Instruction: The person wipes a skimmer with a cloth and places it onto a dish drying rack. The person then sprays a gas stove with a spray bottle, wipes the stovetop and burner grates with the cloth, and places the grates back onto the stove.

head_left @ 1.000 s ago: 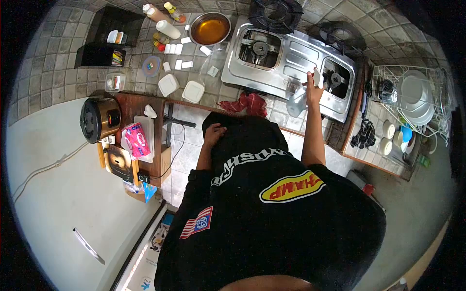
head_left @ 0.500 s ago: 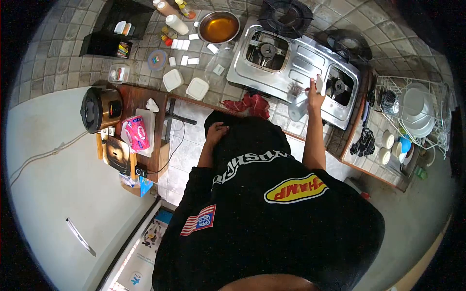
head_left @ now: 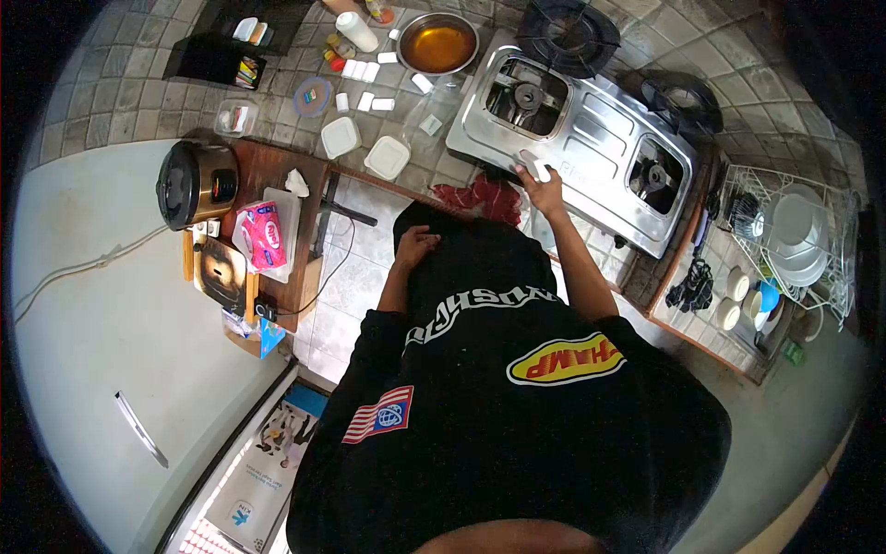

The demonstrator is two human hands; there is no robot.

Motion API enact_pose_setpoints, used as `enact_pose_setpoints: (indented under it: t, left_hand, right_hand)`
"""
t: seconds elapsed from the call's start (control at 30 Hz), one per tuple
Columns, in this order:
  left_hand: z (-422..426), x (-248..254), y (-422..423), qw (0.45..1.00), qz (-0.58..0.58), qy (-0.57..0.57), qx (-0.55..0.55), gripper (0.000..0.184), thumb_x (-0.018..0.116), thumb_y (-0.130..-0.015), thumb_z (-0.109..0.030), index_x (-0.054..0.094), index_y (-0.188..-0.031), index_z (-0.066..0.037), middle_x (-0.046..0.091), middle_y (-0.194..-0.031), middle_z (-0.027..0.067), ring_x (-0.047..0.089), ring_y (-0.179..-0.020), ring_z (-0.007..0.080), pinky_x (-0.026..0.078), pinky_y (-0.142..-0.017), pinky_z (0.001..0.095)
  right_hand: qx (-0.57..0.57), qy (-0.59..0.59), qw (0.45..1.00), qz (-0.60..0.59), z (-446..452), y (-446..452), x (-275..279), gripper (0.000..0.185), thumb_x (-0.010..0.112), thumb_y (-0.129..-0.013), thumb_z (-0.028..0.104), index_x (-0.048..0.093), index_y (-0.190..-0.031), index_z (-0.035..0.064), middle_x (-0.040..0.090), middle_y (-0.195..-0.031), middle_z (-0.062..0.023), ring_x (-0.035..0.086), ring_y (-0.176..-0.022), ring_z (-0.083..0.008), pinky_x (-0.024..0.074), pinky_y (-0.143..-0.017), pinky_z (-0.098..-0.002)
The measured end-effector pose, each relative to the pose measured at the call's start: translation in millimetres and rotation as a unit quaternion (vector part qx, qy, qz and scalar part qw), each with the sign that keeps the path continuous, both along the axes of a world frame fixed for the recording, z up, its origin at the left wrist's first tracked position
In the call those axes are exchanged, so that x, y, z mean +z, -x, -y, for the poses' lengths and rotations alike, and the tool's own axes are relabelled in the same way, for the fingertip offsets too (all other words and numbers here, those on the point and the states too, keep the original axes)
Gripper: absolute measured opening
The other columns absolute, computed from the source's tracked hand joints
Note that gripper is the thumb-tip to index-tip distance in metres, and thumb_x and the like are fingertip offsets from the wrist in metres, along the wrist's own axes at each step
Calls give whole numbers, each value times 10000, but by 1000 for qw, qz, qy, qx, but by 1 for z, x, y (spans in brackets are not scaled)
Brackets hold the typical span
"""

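Note:
My right hand [head_left: 546,196] is wrapped round the top of a clear spray bottle with a white nozzle [head_left: 541,170], at the front edge of the silver two-burner stove [head_left: 595,138]. Most of the bottle's body is hidden by the hand. My left hand [head_left: 417,247] lies loosely against the dark clothing at my waist, fingers apart and holding nothing. A red cloth [head_left: 484,198] is on the counter's front edge, between my hands. Two black pan supports [head_left: 568,37] are off the burners, behind the stove.
A metal bowl of orange liquid [head_left: 438,43], white-lidded tubs [head_left: 388,157], small white blocks [head_left: 360,71] and bottles [head_left: 356,31] stand on the tiled counter. At the left are a cooker [head_left: 196,185] and a pink packet [head_left: 265,235]. A dish rack [head_left: 794,231] is at the right.
My right hand has moved left with the spray bottle, from near the right burner to the stove's front edge. The view has shifted slightly; my left hand stays at my waist.

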State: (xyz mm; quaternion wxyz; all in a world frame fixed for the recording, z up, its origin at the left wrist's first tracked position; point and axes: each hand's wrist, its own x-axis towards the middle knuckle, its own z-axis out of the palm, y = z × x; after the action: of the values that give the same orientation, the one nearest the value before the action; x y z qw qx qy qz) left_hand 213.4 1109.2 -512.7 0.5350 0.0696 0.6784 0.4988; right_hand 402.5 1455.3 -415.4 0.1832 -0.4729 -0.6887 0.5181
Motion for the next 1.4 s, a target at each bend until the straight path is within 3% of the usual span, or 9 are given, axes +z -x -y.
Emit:
enact_pose_setpoints:
  t: [0.03,0.43,0.63,0.73,0.9,1.03,1.17,1.3,1.4]
  left_hand:
    - [0,3,1,1000,0,1,2,641,856,-869,-131,528,-1364,112,776,-1046,169,734,-880,193,591,-752,304]
    - [-53,67,19,998,-53,3,-18,637,875,-872,-175,547,-1363,63,762,-1006,103,699,-839,149,569,-762,293]
    - [-146,164,24,995,27,-87,-42,593,771,-982,-354,549,-1394,11,721,-1164,100,674,-1014,128,562,-842,302]
    - [-174,180,29,994,91,-57,-29,537,665,-1021,-510,612,-1312,-61,692,-1073,47,664,-966,120,555,-798,312]
    - [-183,176,83,993,26,-79,-79,416,676,-1025,-440,696,-1156,-47,682,-900,3,639,-862,107,517,-723,314]
    - [-174,195,135,989,-30,-104,-100,320,608,-1071,-309,702,-1163,-17,707,-914,32,628,-882,130,518,-782,349]
    - [-162,187,205,960,-231,-142,-75,282,628,-1060,-255,694,-1200,-19,732,-922,111,685,-848,211,538,-771,399]
    - [-155,147,277,939,-295,-159,-76,270,652,-1059,-222,685,-1206,2,729,-940,49,668,-897,121,541,-796,334]
    - [-161,160,308,926,-335,-89,-151,348,632,-1046,-231,650,-1316,-12,764,-1068,183,723,-965,270,551,-876,400]
  right_hand:
    - [-5,91,996,22,2,3,-1,418,812,-945,395,746,-1061,-1,758,-865,-92,692,-657,-175,564,-643,-346]
    - [6,-105,993,47,11,39,-4,445,828,-917,391,746,-1034,-31,760,-784,-158,741,-703,-297,575,-685,-392]
    - [175,-121,976,50,32,86,44,471,877,-811,244,697,-1165,-10,677,-1125,-226,671,-1025,-418,546,-879,-463]
    - [267,-199,942,41,51,107,61,782,929,-666,187,593,-1366,98,599,-1283,-206,665,-1077,-447,537,-905,-547]
    - [274,-204,939,29,73,144,120,958,932,-660,172,477,-1490,21,545,-1318,-190,563,-1232,-436,508,-980,-511]
    - [170,-138,976,9,84,167,136,1029,912,-734,123,348,-1585,-7,400,-1554,-296,441,-1423,-492,415,-1194,-478]
    - [125,-164,978,15,80,171,142,969,897,-800,185,371,-1596,20,489,-1520,-260,518,-1387,-422,471,-1119,-433]
    - [-28,-107,992,69,91,130,82,681,833,-899,267,544,-1433,-42,653,-1314,-270,687,-1136,-387,561,-972,-455]
    - [-66,-87,989,102,108,76,15,590,829,-910,273,607,-1360,-37,716,-1190,-232,727,-1019,-353,589,-895,-428]
